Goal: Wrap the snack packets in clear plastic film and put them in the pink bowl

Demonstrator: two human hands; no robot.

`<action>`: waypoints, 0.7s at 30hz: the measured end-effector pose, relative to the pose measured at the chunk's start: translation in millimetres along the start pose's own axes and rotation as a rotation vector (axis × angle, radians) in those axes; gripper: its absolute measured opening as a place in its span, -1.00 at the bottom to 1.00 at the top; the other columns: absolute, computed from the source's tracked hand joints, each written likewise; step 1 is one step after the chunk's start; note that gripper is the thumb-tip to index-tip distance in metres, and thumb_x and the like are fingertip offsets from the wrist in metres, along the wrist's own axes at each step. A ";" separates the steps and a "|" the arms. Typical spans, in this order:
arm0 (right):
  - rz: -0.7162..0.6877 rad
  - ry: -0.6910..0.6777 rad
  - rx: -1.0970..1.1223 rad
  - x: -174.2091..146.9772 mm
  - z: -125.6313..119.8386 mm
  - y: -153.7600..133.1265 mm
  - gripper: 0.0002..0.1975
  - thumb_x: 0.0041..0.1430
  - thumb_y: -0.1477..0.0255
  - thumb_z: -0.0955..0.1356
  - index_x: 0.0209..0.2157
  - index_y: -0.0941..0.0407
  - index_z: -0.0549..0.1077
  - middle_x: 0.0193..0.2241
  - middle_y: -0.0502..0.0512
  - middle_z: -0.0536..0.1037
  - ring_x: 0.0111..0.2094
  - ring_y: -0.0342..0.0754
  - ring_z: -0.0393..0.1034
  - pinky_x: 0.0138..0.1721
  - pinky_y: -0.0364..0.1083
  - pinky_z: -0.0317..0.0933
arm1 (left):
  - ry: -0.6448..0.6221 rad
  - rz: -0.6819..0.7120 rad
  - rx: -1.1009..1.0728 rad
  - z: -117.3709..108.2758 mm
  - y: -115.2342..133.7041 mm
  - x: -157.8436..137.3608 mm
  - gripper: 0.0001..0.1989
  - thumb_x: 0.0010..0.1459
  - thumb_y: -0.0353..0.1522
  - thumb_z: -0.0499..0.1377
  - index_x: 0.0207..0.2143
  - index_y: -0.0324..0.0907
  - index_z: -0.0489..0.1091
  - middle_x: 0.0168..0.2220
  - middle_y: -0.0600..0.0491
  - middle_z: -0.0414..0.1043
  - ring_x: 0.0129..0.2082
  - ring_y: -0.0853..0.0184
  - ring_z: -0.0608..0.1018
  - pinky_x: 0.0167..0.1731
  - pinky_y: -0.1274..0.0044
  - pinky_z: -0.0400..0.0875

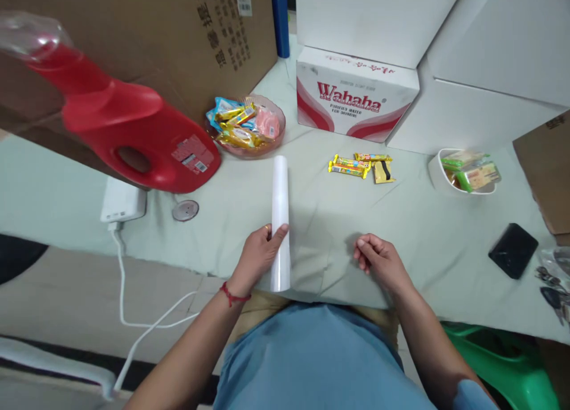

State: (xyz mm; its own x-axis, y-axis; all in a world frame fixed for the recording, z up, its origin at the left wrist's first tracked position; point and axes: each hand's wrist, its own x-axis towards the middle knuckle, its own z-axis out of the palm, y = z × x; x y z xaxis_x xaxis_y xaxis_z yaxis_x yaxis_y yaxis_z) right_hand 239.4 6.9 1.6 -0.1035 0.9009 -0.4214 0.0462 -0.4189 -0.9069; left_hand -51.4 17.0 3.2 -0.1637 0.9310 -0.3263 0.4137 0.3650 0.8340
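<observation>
My left hand (262,250) is wrapped round the lower part of a long, glossy white roll (280,196). The roll points away from me over the table's front edge, and its near end is close to my body. To the right of it, above the cloth, my right hand (374,257) has its fingers curled in, with the thumb against the index finger and nothing visible in them. Beyond that hand lie several small yellow-wrapped snack bars (350,168) and a gold square packet (383,172).
A glass bowl of sweets (282,128), a red jug (146,131) and a white power bank (122,199) stand at left. The Wahaha box (356,95) is behind. At right are a white tub (439,175), a black wallet-like item (513,251) and keys (547,276).
</observation>
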 end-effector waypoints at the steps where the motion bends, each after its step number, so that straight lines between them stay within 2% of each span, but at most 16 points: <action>1: 0.017 0.018 0.006 -0.6 -1.0 0.7 -0.45 0.05 -0.11 0.53 -0.37 0.11 0.47 -0.53 -0.01 0.53 -0.63 -0.21 0.28 -0.64 -0.20 0.10 | -0.002 -0.006 -0.047 -2.0 -0.2 -1.4 -0.37 0.17 0.28 0.06 -0.51 -0.07 0.16 -0.56 0.18 0.10 -0.51 0.38 0.19 -0.49 0.49 0.07; 4: 0.036 0.028 0.008 0.9 5.3 3.1 -0.49 0.02 -0.05 0.55 -0.32 0.10 0.49 -0.52 -0.02 0.53 -0.62 -0.21 0.27 -0.62 -0.20 0.11 | -0.033 0.022 -0.160 1.6 3.7 -5.4 -0.36 0.26 0.27 -0.03 -0.48 -0.08 0.15 -0.53 0.17 0.11 -0.49 0.37 0.20 -0.48 0.49 0.10; 8: 0.011 -0.046 -0.026 7.9 28.7 0.0 -0.55 0.02 0.05 0.56 -0.26 0.09 0.51 -0.53 -0.08 0.46 -0.60 -0.21 0.26 -0.59 -0.19 0.13 | -0.057 0.073 -0.141 13.7 11.5 -8.3 -0.37 0.30 0.24 -0.04 -0.49 -0.08 0.14 -0.52 0.16 0.12 -0.47 0.36 0.22 -0.45 0.49 0.13; 14: 0.017 -0.264 -0.069 21.9 67.8 -11.2 -0.45 0.18 -0.17 0.40 -0.33 0.07 0.38 -0.56 -0.13 0.36 -0.65 -0.22 0.14 -0.64 -0.18 0.03 | -0.081 0.087 -0.006 18.6 18.2 -11.2 -0.41 0.34 0.18 -0.05 -0.50 -0.09 0.18 -0.55 0.17 0.13 -0.49 0.36 0.25 -0.44 0.49 0.11; 17: -0.043 -0.362 -0.123 28.0 77.7 -13.2 -0.42 0.21 -0.20 0.38 -0.39 0.05 0.33 -0.59 -0.13 0.32 -0.60 -0.20 0.16 -0.59 -0.17 0.05 | -0.088 0.095 -0.010 22.1 17.8 -11.1 -0.40 0.33 0.18 -0.04 -0.50 -0.09 0.20 -0.56 0.17 0.16 -0.49 0.36 0.28 -0.45 0.49 0.12; 21: -0.151 -0.354 -0.145 32.9 83.5 -10.2 -0.47 0.23 -0.15 0.39 -0.41 0.04 0.31 -0.58 -0.12 0.28 -0.54 -0.16 0.14 -0.52 -0.16 0.04 | -0.062 0.087 -0.077 31.1 15.4 -8.4 -0.39 0.29 0.21 0.00 -0.50 -0.09 0.23 -0.55 0.15 0.21 -0.49 0.35 0.29 -0.45 0.49 0.14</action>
State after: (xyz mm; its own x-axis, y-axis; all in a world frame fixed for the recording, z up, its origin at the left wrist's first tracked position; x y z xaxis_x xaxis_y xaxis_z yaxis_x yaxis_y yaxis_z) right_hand 152.6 31.3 -2.9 -0.4542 0.8458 -0.2798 0.1416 -0.2415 -0.9600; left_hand -15.8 14.9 4.9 -0.0736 0.9584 -0.2757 0.3533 0.2835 0.8915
